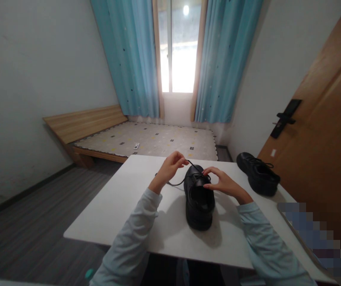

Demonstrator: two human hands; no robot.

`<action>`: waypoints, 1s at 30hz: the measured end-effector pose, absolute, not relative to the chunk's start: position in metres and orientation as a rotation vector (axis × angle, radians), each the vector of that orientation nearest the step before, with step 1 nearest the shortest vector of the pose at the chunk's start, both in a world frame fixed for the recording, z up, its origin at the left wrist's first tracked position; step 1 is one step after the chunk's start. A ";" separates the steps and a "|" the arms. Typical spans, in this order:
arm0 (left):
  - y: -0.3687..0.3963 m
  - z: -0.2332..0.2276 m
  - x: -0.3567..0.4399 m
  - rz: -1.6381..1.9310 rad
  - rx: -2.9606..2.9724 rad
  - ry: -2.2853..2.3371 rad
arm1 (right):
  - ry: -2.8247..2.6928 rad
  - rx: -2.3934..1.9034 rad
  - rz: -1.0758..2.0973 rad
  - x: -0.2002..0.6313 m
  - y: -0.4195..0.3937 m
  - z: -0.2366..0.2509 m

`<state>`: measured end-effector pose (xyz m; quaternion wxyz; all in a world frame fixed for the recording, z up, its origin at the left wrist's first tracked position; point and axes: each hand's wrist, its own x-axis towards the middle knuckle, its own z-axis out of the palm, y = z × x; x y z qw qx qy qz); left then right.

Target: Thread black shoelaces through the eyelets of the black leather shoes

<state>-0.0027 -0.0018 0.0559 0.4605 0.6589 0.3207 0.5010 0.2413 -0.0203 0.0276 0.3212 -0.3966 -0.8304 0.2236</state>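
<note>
Right now the black shoe (198, 216) sits on the white table (113, 210), heel just inside the near edge, toe aimed toward the window (182, 71). Tabletop runs wide to the left, out to a rounded corner; over on the right, a second shoe (251, 171) rests beyond the right hand (221, 184). And the left hand (172, 167) is pinching a thin, cord-like lace (190, 161), raised above the lacing! Right hand curves over the shoe's side, thumb and fingers parted; whether they grip any lace, I can't tell. Smooth dark upper, chunky sole, softly wrinkled sleeves (128, 238), another lace stretch (175, 184) bowing leftward in a shallow curve.
</note>
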 end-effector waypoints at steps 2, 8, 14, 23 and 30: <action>-0.001 0.054 -0.006 1.257 1.511 0.748 | -2.184 -1.045 0.556 0.242 -0.020 0.027; 0.000 0.043 -0.007 1.317 1.324 0.691 | -2.128 -1.092 0.557 0.242 -0.020 0.022; -0.007 0.045 -0.005 1.354 1.286 0.533 | -2.192 -1.062 0.556 0.241 -0.023 0.029; -0.009 0.046 -0.004 1.369 1.243 0.451 | -2.184 -1.068 0.830 0.241 -0.018 0.017; -0.012 0.053 -0.002 1.484 1.496 0.570 | -2.114 -1.197 0.981 0.241 -0.018 0.018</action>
